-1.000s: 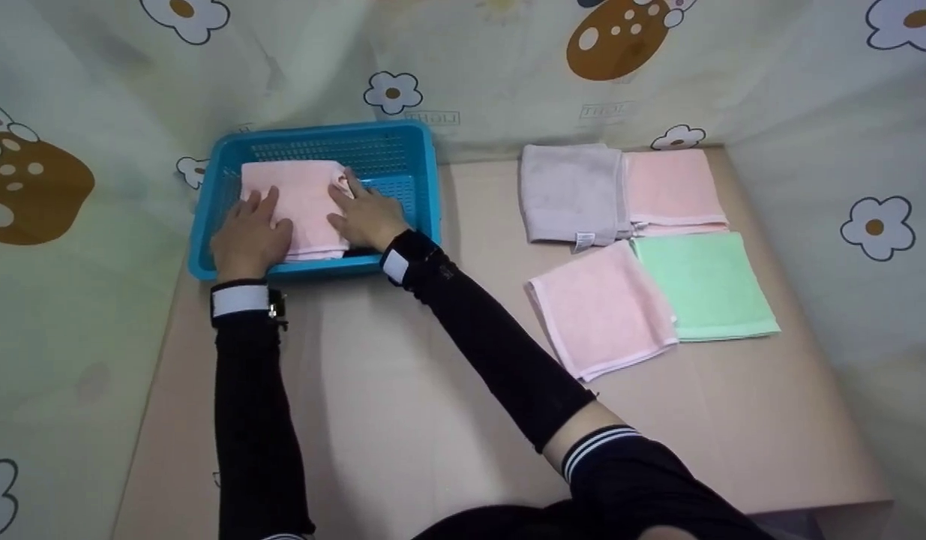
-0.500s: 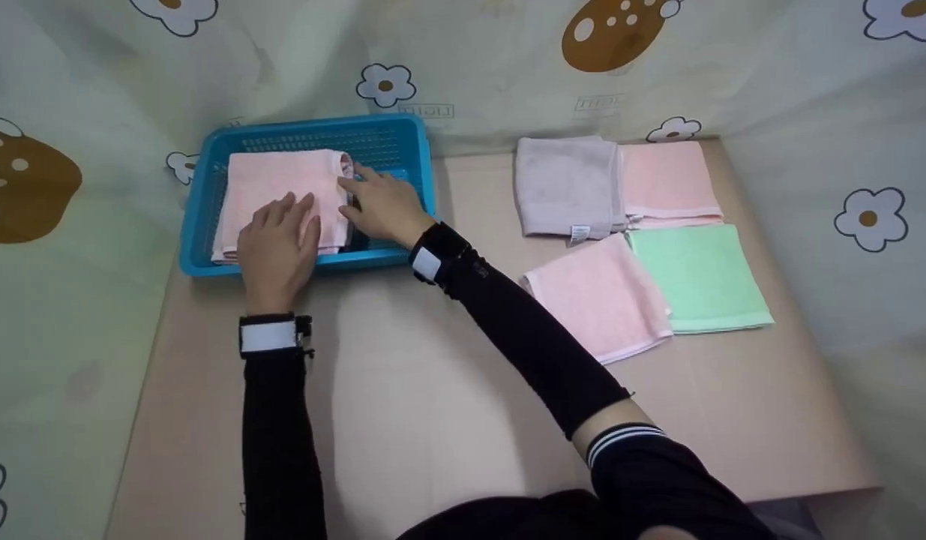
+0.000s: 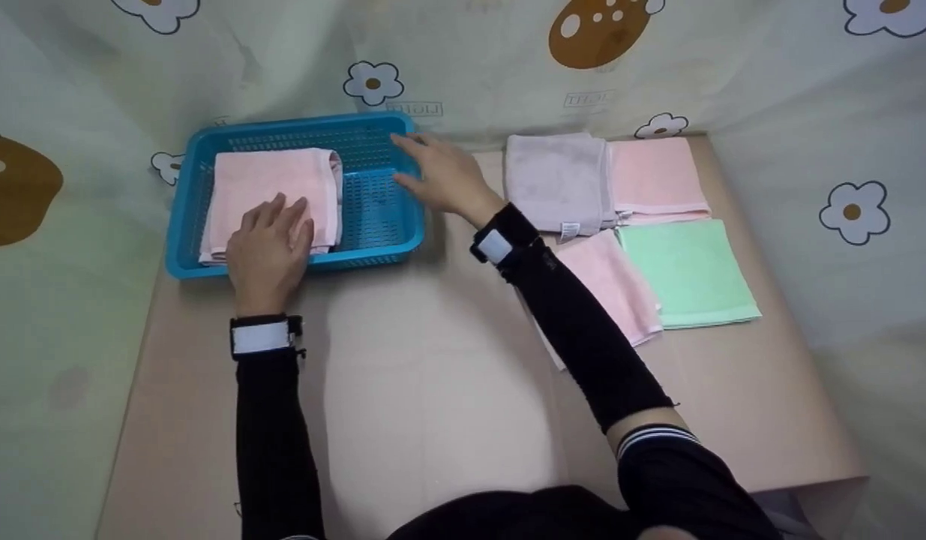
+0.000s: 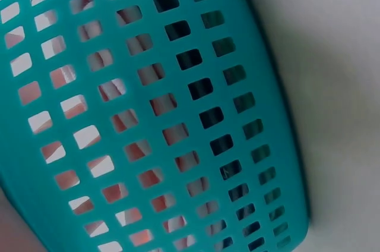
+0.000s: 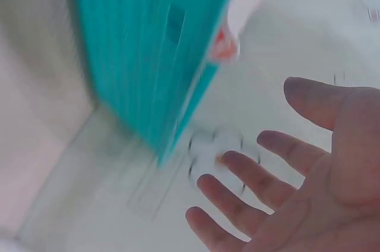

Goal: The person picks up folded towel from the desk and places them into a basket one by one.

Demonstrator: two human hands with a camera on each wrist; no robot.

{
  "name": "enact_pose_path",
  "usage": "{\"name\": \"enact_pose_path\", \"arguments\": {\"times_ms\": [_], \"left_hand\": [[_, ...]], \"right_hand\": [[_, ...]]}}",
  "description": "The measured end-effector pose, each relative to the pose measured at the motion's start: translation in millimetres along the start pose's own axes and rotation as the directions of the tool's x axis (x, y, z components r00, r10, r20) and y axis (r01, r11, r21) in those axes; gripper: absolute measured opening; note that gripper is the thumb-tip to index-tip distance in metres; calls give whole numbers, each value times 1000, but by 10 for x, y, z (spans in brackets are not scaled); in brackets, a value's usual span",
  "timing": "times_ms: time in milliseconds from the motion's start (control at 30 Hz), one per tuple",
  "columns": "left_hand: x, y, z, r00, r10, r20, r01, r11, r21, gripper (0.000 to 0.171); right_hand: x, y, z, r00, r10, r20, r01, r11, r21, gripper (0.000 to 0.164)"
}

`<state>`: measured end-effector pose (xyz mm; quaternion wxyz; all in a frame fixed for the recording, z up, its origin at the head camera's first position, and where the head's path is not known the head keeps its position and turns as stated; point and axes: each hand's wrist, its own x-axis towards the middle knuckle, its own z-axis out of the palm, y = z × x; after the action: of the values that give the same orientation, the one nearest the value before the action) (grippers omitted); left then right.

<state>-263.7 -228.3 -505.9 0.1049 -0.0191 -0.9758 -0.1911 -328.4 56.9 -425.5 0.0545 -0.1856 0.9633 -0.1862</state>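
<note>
A blue plastic basket (image 3: 380,259) with slotted walls stands at the back left of the table. In its left part lies a folded pink towel (image 3: 264,176). My left hand (image 3: 268,255) reaches over the basket's front rim, fingers lying over the towel's near edge. My right hand (image 3: 444,176) is at the basket's right rim, fingers spread and holding nothing. The right wrist view shows that palm (image 5: 309,186) bare beside the basket wall (image 5: 142,38). In the left wrist view the basket's slotted wall (image 4: 148,115) hides the left hand, with pink cloth showing through the holes.
On the right side of the table lie a folded grey towel (image 3: 556,180), a pink one (image 3: 657,176), a green towel (image 3: 691,274) and another pink towel (image 3: 616,277), partly under my right forearm. A patterned curtain (image 3: 477,67) hangs behind and at both sides.
My right hand has left the towel's right edge and moved right to the basket's rim. My left hand has slid from the basket's left side toward the towel's front middle.
</note>
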Motion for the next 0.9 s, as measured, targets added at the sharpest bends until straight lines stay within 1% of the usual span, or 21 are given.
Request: {"name": "enact_pose_path", "arguments": {"times_ms": [100, 167, 233, 300, 367, 433, 500, 600, 700, 800, 900], "left_hand": [[-8, 4, -10, 1000, 0, 9, 0, 1000, 1, 60], [-9, 7, -11, 1000, -1, 15, 1, 1000, -2, 61], [-8, 9, -10, 1000, 1, 16, -1, 1000, -1, 61], [-5, 8, -10, 1000, 1, 16, -1, 1000, 5, 61], [-3, 3, -10, 1000, 0, 17, 0, 1000, 11, 61], [3, -3, -10, 1000, -2, 19, 1, 1000, 18, 62], [13, 0, -4, 1000, -5, 23, 4, 1000, 16, 62], [22, 2, -9, 1000, -4, 26, 4, 1000, 12, 62], [27, 14, 2, 999, -1, 32, 1, 1000, 5, 62], [17, 17, 2, 999, -5, 37, 5, 1000, 6, 62], [5, 15, -9, 999, -8, 38, 8, 1000, 9, 62]], "right_hand": [[-82, 394, -144, 999, 42, -32, -38, 992, 120, 62], [-141, 727, -215, 995, 79, -55, -66, 977, 202, 59], [-208, 1084, -259, 989, 137, -58, -118, 962, 245, 57], [-292, 1431, -268, 977, 208, -49, -190, 951, 245, 57], [-391, 1727, -231, 964, 267, -13, -259, 942, 214, 60], [-478, 1962, -157, 957, 288, 35, -290, 943, 164, 63], [-549, 2132, -83, 959, 274, 74, -282, 952, 123, 66], [-579, 2259, -5, 966, 234, 114, -242, 968, 61, 66], [-572, 2281, -1, 963, 230, 140, -234, 972, 9, 66], [-520, 2190, 26, 960, 230, 162, -229, 973, -26, 65], [-416, 1967, 113, 962, 209, 174, -205, 978, -46, 64]]}}
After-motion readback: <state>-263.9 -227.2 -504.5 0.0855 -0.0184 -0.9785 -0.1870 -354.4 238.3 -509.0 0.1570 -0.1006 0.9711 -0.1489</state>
